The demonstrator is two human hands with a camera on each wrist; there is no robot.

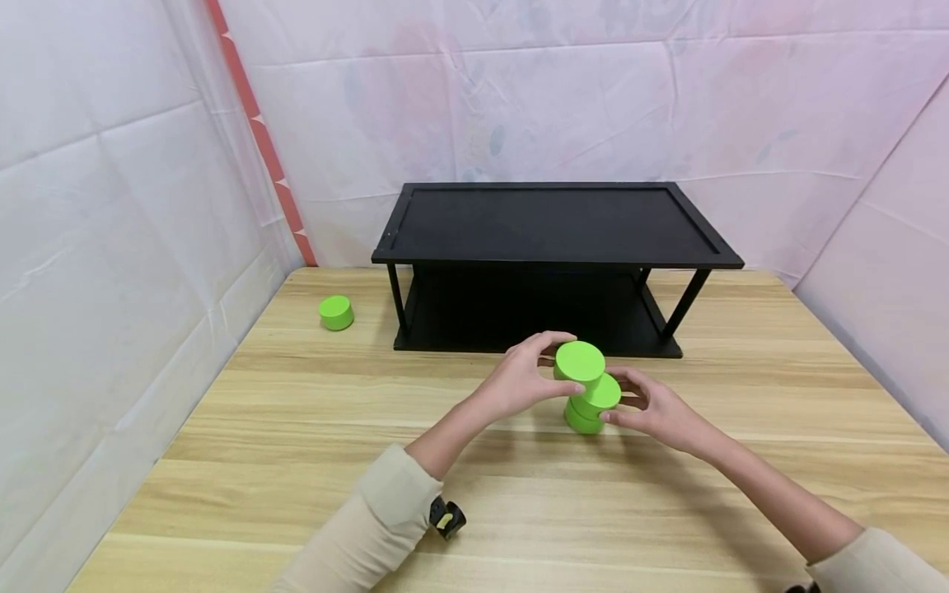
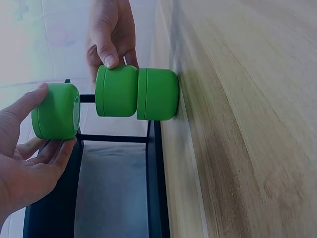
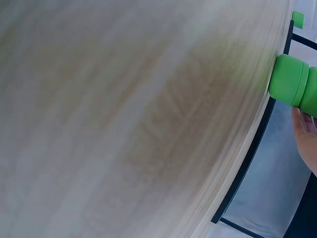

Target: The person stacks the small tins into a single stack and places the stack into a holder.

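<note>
A: Backdrop first?
B: Pale, creased fabric sheeting (image 1: 556, 107) with faint pink patches. Below it, a wood-grain surface (image 1: 222, 494).
A: Next in size?
B: Black rectangular two-tier rack (image 1: 552, 222), far side of the surface. Its lower shelf sits in shadow, detail hard to make out.
A: Arms?
B: Beige left sleeve (image 1: 363, 527) and right sleeve (image 1: 878, 564), both cut off by the frame edge. Forearms reach forward and inward, converging.
A: Hands?
B: Left hand (image 1: 530, 375) higher, thumb nearer the wearer, fingers round the far side, gripping the smooth green upper cylinder (image 1: 580, 361). Right hand (image 1: 663, 412) lower, coming in from the right, thumb and bent fingers clamped about the green middle cylinder (image 1: 604, 392). Some right fingertips hidden behind it.
A: Stacked?
B: Middle one sits on the green lowest cylinder (image 1: 582, 423), slightly offset; that one stands on the surface. Left wrist view shows a gap under the upper one.
A: Others?
B: Green fourth cylinder (image 1: 336, 313), left of the rack. Small black device (image 1: 448, 519), yellow-marked, beside the left sleeve.
A: Right wrist view?
B: Mostly blurred surface; stack and hand cut off at the edge.
</note>
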